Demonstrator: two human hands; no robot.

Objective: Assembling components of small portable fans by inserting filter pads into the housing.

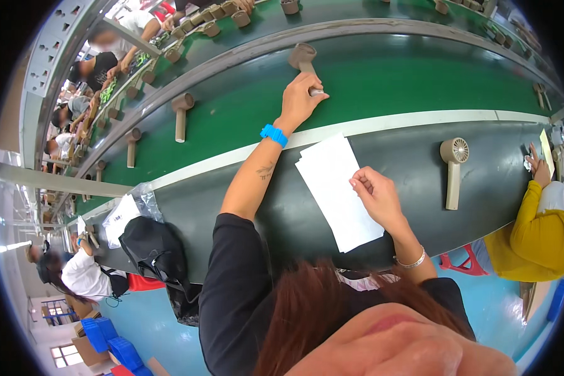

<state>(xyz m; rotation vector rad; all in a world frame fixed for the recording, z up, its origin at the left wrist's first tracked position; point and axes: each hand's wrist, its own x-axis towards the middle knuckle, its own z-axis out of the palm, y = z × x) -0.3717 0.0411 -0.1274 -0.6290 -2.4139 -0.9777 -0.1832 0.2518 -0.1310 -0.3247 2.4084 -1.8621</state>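
Note:
My left hand (302, 97) is stretched out over the green conveyor belt, closed round the handle of a beige handheld fan (302, 55). The fan's round head points away from me, and a small whitish patch shows by my fingertips. Above a stack of white paper sheets (335, 200) on the dark worktop, my right hand (379, 197) has its thumb and fingers pinched together. Whatever lies between those fingertips, if anything, is too small to make out. Another beige handheld fan (454, 169) rests on the worktop to the right of the paper.
More fans lie along the green belt (407, 81), one being a beige fan (182, 116) at left. A black bag (153, 247) and a clear plastic bag (145, 203) sit left on the worktop. A co-worker's yellow sleeve (527, 213) is at right; other people work at far left.

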